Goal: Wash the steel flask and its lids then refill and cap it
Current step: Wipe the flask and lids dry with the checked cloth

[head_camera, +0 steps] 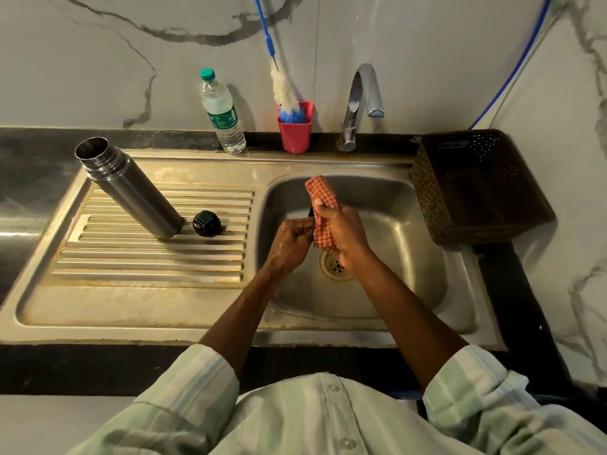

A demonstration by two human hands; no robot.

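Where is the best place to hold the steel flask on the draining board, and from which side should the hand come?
Grip the steel flask around the middle of its smooth round body, coming from the side, likely the right, where the hands are. It stands upright with its mouth open, so a side grip keeps fingers out of it. Mind the black lid beside its base.

Flask (129,188) and lid (207,223) (touching) block drainboard (147,270).
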